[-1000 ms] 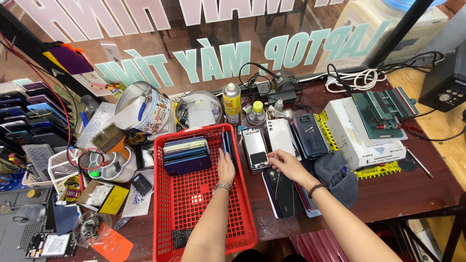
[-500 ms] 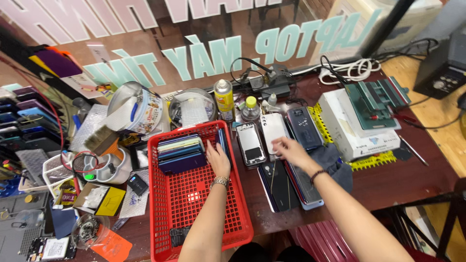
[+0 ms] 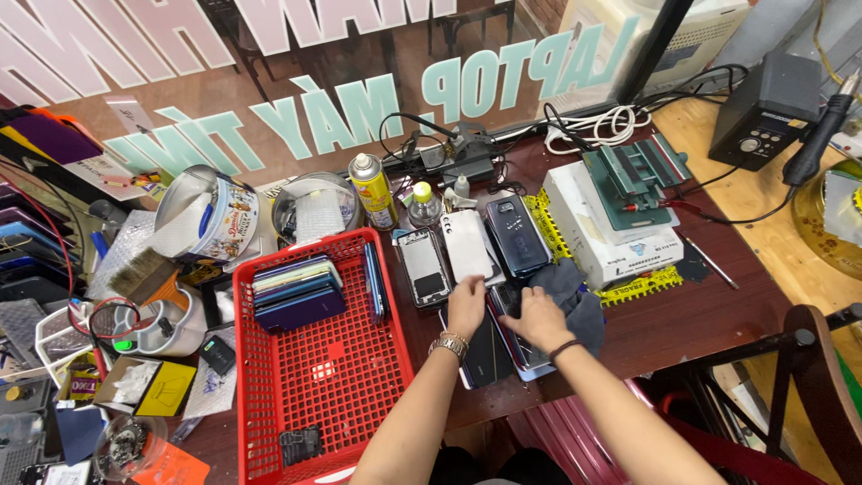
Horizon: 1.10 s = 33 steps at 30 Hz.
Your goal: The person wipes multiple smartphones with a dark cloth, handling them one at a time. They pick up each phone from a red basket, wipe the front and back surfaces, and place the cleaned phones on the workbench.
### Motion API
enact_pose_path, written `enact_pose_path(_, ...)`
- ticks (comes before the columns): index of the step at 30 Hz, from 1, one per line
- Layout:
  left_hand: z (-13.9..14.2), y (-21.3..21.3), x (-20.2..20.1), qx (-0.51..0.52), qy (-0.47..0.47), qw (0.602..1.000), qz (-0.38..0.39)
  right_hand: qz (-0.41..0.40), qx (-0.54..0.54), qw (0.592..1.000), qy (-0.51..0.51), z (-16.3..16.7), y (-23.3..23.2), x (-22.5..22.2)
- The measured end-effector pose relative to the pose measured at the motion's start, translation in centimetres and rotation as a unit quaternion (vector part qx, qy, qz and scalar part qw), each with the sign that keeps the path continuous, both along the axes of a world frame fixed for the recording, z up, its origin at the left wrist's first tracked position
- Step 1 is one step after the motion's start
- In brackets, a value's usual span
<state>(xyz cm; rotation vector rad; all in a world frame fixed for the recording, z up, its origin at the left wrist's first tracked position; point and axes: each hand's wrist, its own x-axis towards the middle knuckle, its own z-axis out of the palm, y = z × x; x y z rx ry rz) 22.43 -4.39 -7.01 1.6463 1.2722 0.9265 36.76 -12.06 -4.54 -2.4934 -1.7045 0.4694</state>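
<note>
Dark wooden desk [image 3: 700,314] in a repair shop, set against a lettered glass front, carries the work. A red plastic basket [image 3: 323,395] sits at centre left with a stack of phones [image 3: 296,292] standing on edge at its far end. To its right lies a row of phones: one with an open back [image 3: 424,268], a white one [image 3: 470,247], a dark blue one [image 3: 516,233].

Left hand [image 3: 467,305] rests at the near edge of the white phone, fingers together and flat; a grasp cannot be confirmed. Right hand [image 3: 532,321] lies on a phone [image 3: 521,346] beside a grey cloth [image 3: 575,296], fingers curled loosely, not clamped.

Step in hand, as judged: sorting the loose phones. The next move calls for a firm pinch on one phone's edges and a clean lift.
</note>
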Motion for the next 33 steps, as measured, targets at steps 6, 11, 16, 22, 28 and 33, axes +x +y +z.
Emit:
enact_pose_path(6,-1.5,-2.0,0.7,-0.335,-0.090,0.937,-0.032,-0.038,-0.033,0.998,0.037,-0.8,0.0,-2.4)
enact_pose_path(11,-1.2,-2.1,-0.4,-0.341,-0.158,0.926,-0.019,-0.051,-0.025,0.992,0.108,-0.6,0.3,-1.6)
enact_pose_path(16,-0.9,-1.8,-0.3,-0.331,-0.170,0.928,0.015,-0.037,0.020,0.989,0.145,-0.7,0.9,-1.4)
enact_pose_path(22,-2.0,-1.1,0.0,-0.397,-0.271,0.876,-0.030,0.051,0.099,0.977,0.180,-0.6,1.0,-0.1)
enact_pose_path(28,-1.3,0.3,-2.8,-0.423,-0.345,0.835,-0.076,0.043,0.088,0.994,-0.055,-0.8,-2.0,4.0)
enact_pose_path(33,-0.5,0.9,-3.8,-0.417,-0.378,0.815,-0.137,0.062,0.038,0.997,-0.014,-2.4,-3.6,4.8)
